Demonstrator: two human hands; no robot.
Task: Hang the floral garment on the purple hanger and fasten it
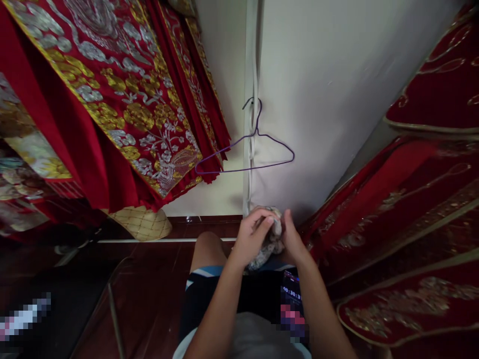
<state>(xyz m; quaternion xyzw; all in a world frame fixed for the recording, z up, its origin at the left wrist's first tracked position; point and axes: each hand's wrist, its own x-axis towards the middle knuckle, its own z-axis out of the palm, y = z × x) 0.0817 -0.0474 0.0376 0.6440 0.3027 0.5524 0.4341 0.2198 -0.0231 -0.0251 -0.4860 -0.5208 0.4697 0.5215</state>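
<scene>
Above my lap, a bunched piece of light patterned cloth [266, 252] is gathered between both hands. My left hand [254, 233] is closed round its left side, thumb and fingers pinching the fabric. On the other side my right hand [292, 234] grips the cloth too, with its thumb pointing up and its fingers mostly hidden. Folds of the fabric hang down between my wrists. A thin purple wire hanger [245, 170], bare, hangs in front of me by its hook from a white cord or pipe along the wall.
Red garments with gold and silver embroidery hang at the left [138, 114], and more red embroidered cloth [404, 199] stands close at the right. A phone [291, 294] showing a timer lies on my lap. Dark red tiles [149, 299] cover the floor.
</scene>
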